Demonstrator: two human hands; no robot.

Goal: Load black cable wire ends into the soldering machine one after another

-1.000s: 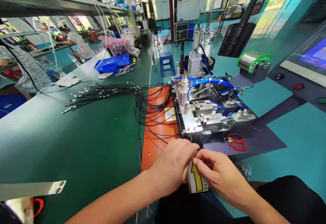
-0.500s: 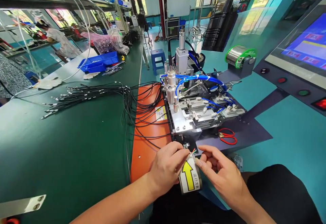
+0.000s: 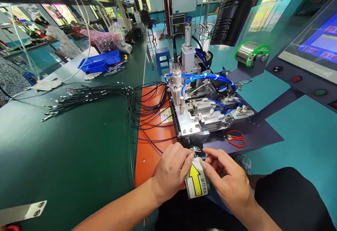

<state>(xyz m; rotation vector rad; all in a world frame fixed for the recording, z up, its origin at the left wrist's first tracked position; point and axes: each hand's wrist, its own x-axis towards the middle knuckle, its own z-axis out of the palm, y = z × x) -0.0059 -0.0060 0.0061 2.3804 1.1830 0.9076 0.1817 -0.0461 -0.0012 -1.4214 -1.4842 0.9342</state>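
My left hand (image 3: 175, 166) is closed, with thumb and forefinger pinching the end of a black cable. Thin coloured wires (image 3: 196, 149) fan out beyond its fingertips. Close by on the right, my right hand (image 3: 228, 175) has its thumb and forefinger apart and nothing visible between them; its other fingers are curled. Between and just below the hands is a metal cylinder (image 3: 197, 185) with a yellow arrow on a white label. In front of the hands stands a bench machine (image 3: 210, 115) with metal cylinders and blue air tubes. Black cables (image 3: 152, 110) run beside it over an orange board (image 3: 147, 154).
Red-handled scissors or snips (image 3: 235, 139) lie on the machine's dark base. A solder wire spool (image 3: 251, 54) and a control panel (image 3: 313, 80) stand at right. On the green table (image 3: 92, 161) are a cable bundle (image 3: 86, 96) and a blue tray (image 3: 101, 61). A person (image 3: 61, 40) is farther back.
The coloured wires were bunched together and tilted right; now they are spread apart at the left fingertips. My right hand stays nearly in place. The view has shifted slightly.
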